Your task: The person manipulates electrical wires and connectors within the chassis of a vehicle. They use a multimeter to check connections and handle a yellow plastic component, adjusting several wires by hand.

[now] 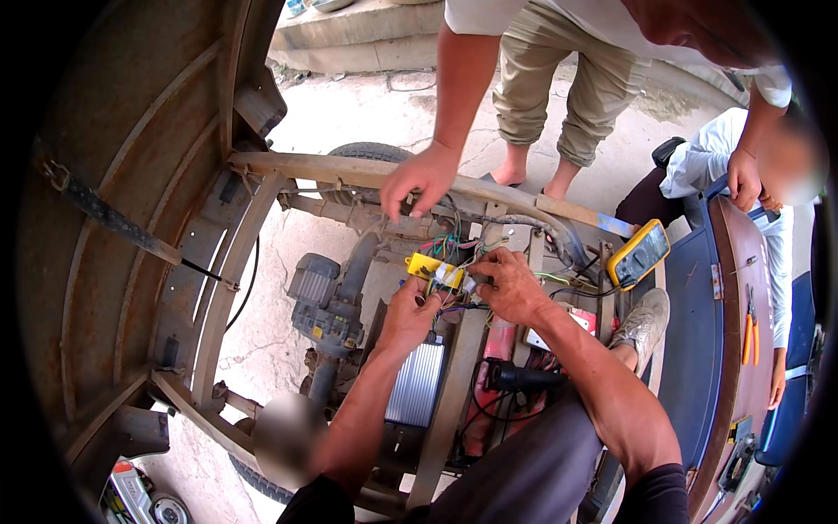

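Both my hands work close together over a bundle of coloured wires (449,243) in the open vehicle frame. My left hand (407,316) is closed, thumb and fingers pinching the wires below a yellow plate-like piece (423,265). My right hand (513,284) is closed too, its fingertips at a white plug connector (447,275) beside that yellow piece. The exact grip points are partly hidden by the fingers. Just below my left hand sits a finned silver controller box (415,384). Another person's hand (422,181) reaches over the frame rail above the wires.
A yellow multimeter (639,254) rests on the frame at right. Pliers with orange handles (751,336) lie on the brown panel (733,384). A motor (319,301) hangs left of the wires. The raised rusty bed (113,175) stands at left. Two people are opposite and at right.
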Tool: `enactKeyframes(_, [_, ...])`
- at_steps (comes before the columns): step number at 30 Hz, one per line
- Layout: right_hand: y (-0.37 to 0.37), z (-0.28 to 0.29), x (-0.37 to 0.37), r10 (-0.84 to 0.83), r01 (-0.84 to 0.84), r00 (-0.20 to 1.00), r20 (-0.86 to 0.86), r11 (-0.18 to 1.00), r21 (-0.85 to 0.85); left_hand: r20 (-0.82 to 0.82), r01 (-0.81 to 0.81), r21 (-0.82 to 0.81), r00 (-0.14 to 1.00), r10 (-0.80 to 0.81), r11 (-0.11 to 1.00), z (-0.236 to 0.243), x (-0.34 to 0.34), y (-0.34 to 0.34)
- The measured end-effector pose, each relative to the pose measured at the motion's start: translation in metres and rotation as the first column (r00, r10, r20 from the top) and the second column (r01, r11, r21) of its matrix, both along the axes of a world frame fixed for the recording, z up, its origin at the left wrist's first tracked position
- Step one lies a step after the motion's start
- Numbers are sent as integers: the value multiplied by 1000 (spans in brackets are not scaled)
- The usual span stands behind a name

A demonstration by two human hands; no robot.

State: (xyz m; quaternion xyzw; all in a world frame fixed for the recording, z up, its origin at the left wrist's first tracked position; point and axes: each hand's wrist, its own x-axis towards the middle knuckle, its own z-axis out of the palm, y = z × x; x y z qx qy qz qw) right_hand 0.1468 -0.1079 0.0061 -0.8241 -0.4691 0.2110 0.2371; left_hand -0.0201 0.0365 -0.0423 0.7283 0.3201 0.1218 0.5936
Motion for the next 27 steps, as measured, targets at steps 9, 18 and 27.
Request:
enactKeyframes(9, [2, -4, 2, -33, 40, 990, -135, 998, 46, 7, 8, -27, 1000, -7, 1000, 7, 0, 0])
enactKeyframes(18, [1, -8, 8, -14, 21, 981, -192, 999, 35, 12, 0, -21, 1000, 0, 1000, -5, 0, 3])
enactKeyframes(27, [2, 0, 0, 43, -38, 996, -74, 997, 71, -56, -17, 75, 998, 21, 997, 16, 0, 0])
